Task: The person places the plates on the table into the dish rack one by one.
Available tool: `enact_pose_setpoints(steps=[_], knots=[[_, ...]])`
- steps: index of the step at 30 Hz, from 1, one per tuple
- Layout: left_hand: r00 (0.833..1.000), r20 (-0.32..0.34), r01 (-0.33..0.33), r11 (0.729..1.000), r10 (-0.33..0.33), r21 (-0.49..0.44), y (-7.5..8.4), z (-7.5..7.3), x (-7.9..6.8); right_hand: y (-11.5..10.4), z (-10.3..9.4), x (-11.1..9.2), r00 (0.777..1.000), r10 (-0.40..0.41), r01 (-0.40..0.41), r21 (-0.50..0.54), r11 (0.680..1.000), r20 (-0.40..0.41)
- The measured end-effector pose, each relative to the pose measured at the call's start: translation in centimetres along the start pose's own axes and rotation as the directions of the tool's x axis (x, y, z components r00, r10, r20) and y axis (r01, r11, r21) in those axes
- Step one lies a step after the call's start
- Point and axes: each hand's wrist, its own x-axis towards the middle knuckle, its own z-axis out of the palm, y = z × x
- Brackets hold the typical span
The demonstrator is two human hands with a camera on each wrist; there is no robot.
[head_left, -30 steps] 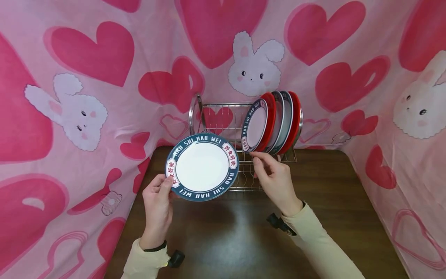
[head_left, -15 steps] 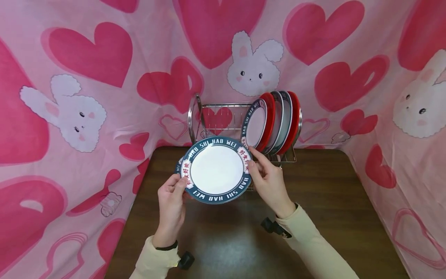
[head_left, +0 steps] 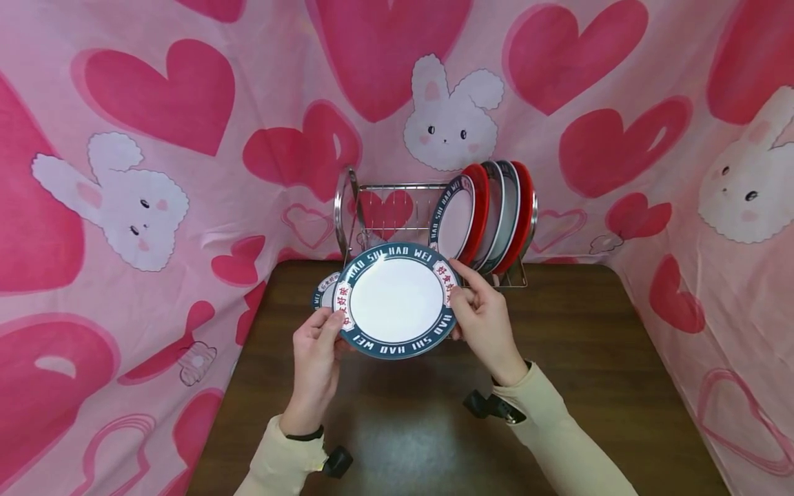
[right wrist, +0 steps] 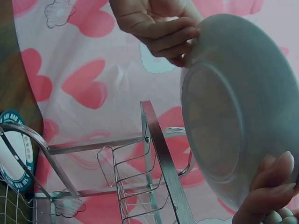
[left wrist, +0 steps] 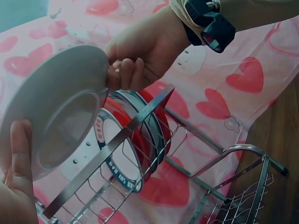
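A white plate [head_left: 397, 300] with a dark blue lettered rim is held up in front of the dish rack [head_left: 387, 186], face toward the head camera. My left hand [head_left: 318, 351] pinches its left rim, thumb on the face. On the opposite side, my right hand [head_left: 486, 331] grips the right rim. Both wrist views show the plate's pale underside [left wrist: 70, 116], with fingers [left wrist: 21, 144] lying against it in the left wrist view. Behind its left edge a second blue-rimmed plate [head_left: 322, 293] peeks out, mostly hidden; more of this plate [right wrist: 13, 156] shows in the right wrist view.
Several plates stand on edge at the right of the metal rack: a blue-rimmed plate [head_left: 454, 213] in front, then red plates [head_left: 524, 220] and other dark-rimmed ones. A brown wooden table [head_left: 583, 372] lies beneath. Pink heart-patterned cloth [head_left: 236, 172] encloses the back and sides.
The plate has moved right with my left hand. My right hand, earlier apart from it near the rack, now grips its right rim. The second plate has come into view behind.
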Motion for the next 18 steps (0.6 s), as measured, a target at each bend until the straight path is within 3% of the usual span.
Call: enact_pose_setpoints(steps=[8, 11, 13, 18], knots=[[0.995, 0.078, 0.057, 0.997, -0.061, 0.046, 0.0, 0.1, 0.9, 0.1, -0.1, 0.0, 0.999, -0.003, 0.003, -0.002, 1.0, -0.045], [0.994, 0.075, 0.071, 0.996, -0.074, 0.049, -0.2, 0.0, 1.4, 0.1, -0.3, 0.1, 0.998, -0.015, 0.014, -0.017, 1.0, -0.062], [0.997, 0.058, 0.042, 0.998, -0.045, 0.05, -0.4, 0.0, 1.9, 0.0, -0.5, 0.2, 0.997, -0.027, 0.025, -0.027, 0.999, -0.073], [0.995, -0.017, -0.102, 0.993, 0.103, 0.057, -1.4, -0.2, 3.5, -0.4, -1.3, 0.8, 0.991, -0.089, 0.082, -0.073, 0.994, -0.101]])
